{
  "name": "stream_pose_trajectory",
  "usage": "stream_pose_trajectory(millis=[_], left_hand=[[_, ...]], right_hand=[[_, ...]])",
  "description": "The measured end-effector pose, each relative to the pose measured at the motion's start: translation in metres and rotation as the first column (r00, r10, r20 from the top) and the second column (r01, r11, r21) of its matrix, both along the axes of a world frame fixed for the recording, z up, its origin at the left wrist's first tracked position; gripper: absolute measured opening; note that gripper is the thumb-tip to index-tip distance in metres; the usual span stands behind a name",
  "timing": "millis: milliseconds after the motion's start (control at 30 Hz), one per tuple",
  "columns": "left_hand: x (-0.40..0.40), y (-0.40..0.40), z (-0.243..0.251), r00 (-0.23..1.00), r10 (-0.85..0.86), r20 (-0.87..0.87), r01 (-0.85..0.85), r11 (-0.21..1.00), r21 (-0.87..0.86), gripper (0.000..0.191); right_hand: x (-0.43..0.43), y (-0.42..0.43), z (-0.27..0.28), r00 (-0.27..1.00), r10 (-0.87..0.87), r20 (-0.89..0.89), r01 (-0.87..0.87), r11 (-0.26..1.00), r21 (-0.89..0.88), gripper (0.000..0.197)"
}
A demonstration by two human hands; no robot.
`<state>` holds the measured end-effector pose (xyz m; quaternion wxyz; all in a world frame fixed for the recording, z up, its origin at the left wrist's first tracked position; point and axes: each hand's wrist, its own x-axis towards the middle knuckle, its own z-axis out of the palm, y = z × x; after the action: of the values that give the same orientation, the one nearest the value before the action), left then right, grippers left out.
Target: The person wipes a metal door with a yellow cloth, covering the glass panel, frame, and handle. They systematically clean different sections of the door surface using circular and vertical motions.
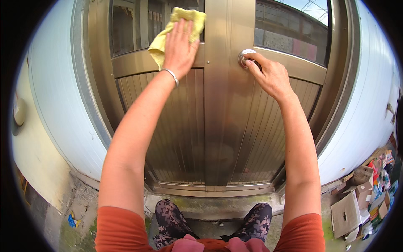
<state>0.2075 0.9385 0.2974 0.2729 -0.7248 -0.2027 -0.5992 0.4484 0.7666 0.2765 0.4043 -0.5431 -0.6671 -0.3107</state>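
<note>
Before me stands a bronze-coloured metal double door (217,126) with ribbed lower panels and glass panes above. My left hand (181,50) lies flat on a yellow cloth (160,41), pressing it against the left leaf around the lower edge of the left glass pane (135,28). Part of the cloth is hidden beneath the palm and fingers. On the right leaf, my right hand (267,72) grips a round silver doorknob (243,58) with thumb and fingers. The right glass pane (289,34) shows reflections above that hand.
Pale blue wall panels (343,126) flank the door frame. A concrete step (207,208) runs below it, at my feet. Flattened cardboard boxes (346,214) and mixed litter are heaped at the lower right. A small blue scrap (73,221) lies on the ground at left.
</note>
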Motion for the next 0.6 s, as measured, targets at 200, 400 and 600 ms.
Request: stream_pose_trajectory(millis=[200,400,600], left_hand=[[0.049,-0.033,-0.043,0.896,-0.013,-0.444,0.048,0.997,0.066,0.067],[0.064,-0.026,0.011,0.894,0.029,-0.447,0.051,0.985,0.166,0.064],[0.084,-0.019,0.136,0.97,0.211,-0.118,-0.158,0.923,0.35,0.057]], right_hand=[[0.005,0.003,-0.002,1.0,-0.003,-0.002,0.003,0.999,0.053,0.026],[0.004,0.005,-0.006,0.999,-0.036,-0.016,0.037,0.993,0.109,0.024],[-0.002,0.006,-0.007,0.999,-0.006,-0.037,0.01,0.993,0.121,0.023]])
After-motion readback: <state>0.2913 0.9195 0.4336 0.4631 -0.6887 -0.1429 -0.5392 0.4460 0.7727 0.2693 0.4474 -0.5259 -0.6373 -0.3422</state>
